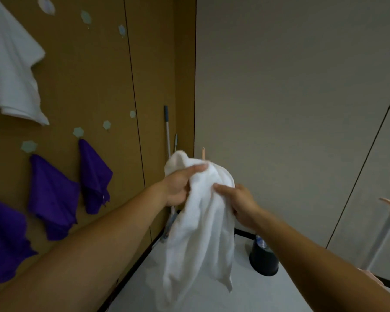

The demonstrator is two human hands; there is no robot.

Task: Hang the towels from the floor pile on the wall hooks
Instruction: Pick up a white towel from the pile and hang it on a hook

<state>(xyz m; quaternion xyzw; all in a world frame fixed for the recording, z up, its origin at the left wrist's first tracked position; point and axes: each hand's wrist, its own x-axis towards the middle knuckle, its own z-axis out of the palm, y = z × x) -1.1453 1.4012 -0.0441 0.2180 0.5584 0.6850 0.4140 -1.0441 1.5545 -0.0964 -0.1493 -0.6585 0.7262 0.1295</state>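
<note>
brown wall [95, 70] at left, carrying one hung white towel [14, 70], three purple towels [52, 194] and about eight hooks, four or five bare. mid-frame, a second white towel [198, 233] held up, long axis hanging toward the floor. left hand [178, 188] curled round its top bunch; right hand [241, 203] pinching a fold just beside. nearest free hook [106, 124] up and left, on the left hand's side. floor pile out of view.
</note>
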